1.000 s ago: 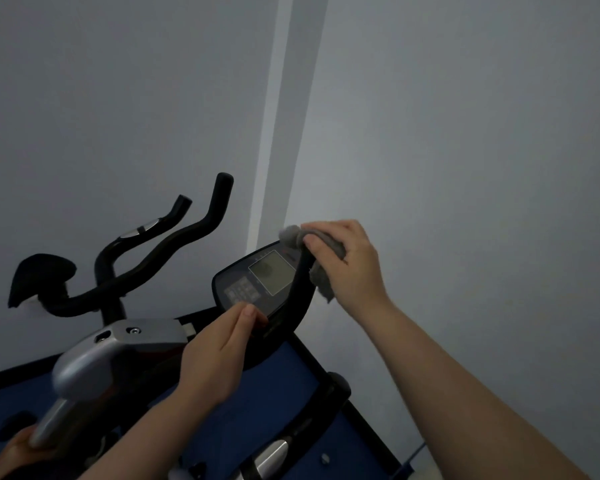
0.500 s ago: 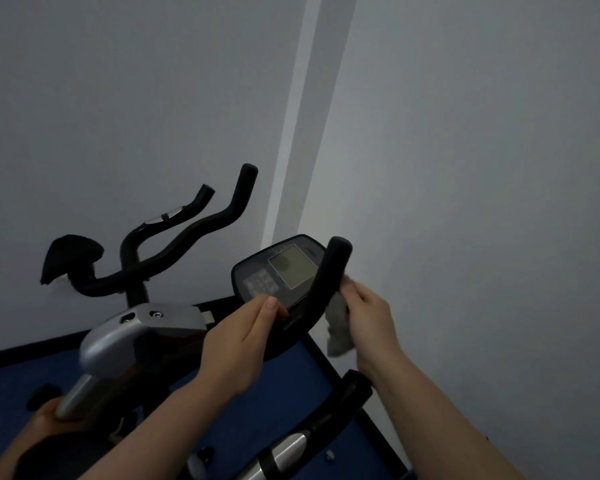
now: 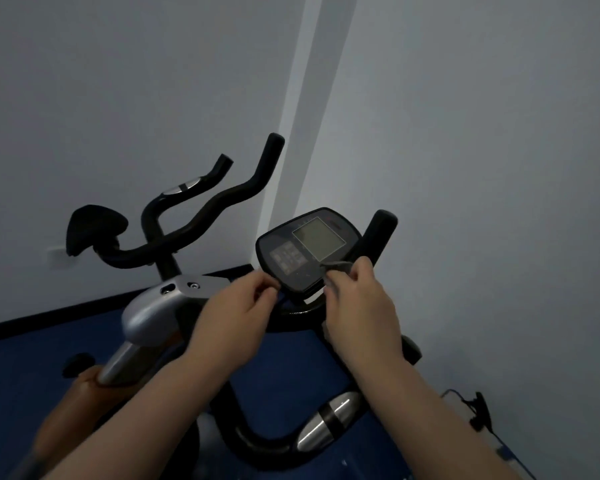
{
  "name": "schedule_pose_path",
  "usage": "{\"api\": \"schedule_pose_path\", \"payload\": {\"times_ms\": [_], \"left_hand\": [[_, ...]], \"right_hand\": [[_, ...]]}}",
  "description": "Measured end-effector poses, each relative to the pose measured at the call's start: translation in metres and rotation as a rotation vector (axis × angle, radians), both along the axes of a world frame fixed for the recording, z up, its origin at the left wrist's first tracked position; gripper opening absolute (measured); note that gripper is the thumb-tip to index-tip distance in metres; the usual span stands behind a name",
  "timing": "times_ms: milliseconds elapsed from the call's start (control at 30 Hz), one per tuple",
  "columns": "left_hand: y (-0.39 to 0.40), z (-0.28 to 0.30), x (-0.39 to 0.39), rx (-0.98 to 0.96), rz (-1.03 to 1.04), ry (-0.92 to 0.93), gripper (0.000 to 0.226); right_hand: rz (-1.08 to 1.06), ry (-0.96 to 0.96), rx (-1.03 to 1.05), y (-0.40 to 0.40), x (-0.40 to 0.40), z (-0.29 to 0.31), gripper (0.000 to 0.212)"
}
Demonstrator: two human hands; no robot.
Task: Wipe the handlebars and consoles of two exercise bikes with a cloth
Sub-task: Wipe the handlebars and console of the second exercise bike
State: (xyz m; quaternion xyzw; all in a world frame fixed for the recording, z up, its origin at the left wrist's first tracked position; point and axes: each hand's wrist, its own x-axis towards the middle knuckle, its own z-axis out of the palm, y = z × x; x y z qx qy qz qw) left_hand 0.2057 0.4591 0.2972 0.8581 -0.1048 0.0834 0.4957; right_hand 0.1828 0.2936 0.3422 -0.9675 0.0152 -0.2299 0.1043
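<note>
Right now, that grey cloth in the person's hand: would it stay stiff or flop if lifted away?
Probably floppy: the cloth looks bunched in the right hand, a thin edge trailing onto the console. Likely light too, since the fingertips alone seem to pinch it.

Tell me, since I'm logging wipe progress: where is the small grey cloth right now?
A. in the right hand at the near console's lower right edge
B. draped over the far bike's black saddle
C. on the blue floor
A: the right hand pinches the small grey cloth against the black console.
</note>
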Motion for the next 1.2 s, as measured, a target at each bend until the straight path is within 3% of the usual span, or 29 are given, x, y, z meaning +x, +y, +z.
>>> {"api": "schedule_pose_path", "payload": {"times_ms": [100,200,267,433,533,600,700,767,833,900,1000,1100,1200], "left_hand": [[0.031,-0.016,-0.002,0.009,0.112,0.057,0.014],[0.04,-0.027,-0.005,-0.077,0.076,0.132,0.019],[0.041,-0.03,-0.007,-0.217,0.062,0.162,0.022],[0.051,-0.023,-0.009,-0.707,0.203,0.158,0.028],[0.063,-0.016,-0.014,-0.845,0.298,0.147,0.03],[0.074,-0.015,-0.019,-0.75,0.292,0.13,0.029],[0.084,-0.024,-0.034,-0.411,0.224,0.151,0.021],[0.088,-0.031,-0.045,-0.172,0.225,0.172,0.016],[0.092,-0.036,-0.054,-0.062,0.271,0.15,0.017],[0.092,-0.039,-0.057,-0.062,0.306,0.135,0.015],[0.09,-0.041,-0.058,-0.099,0.358,0.154,0.011],[0.088,-0.044,-0.058,-0.198,0.401,0.185,0.013],[0.088,-0.046,-0.06,-0.197,0.433,0.154,0.012]], "right_hand": [[0.068,0.15,0.303,0.003,0.001,0.013,0.019],[-0.105,-0.087,0.071,-0.01,0.002,0.027,0.018],[-0.161,-0.117,0.039,0.004,-0.007,0.017,0.024],[0.014,-0.07,0.086,0.079,-0.027,-0.042,0.027],[0.174,0.037,0.169,0.083,-0.017,-0.032,0.026],[0.11,-0.012,0.154,0.062,-0.007,-0.018,0.023],[-0.089,-0.115,0.061,0.05,-0.003,-0.014,0.02],[-0.049,-0.075,-0.03,0.081,-0.009,-0.027,0.017],[0.127,0.025,-0.09,0.121,-0.019,-0.046,0.013],[0.315,0.123,-0.065,0.133,-0.02,-0.052,0.017],[0.374,0.269,0.143,0.104,0.003,-0.027,0.022],[0.374,0.089,0.149,0.079,0.021,-0.007,0.027],[0.571,0.065,0.071,0.094,0.033,-0.006,0.025]]}}
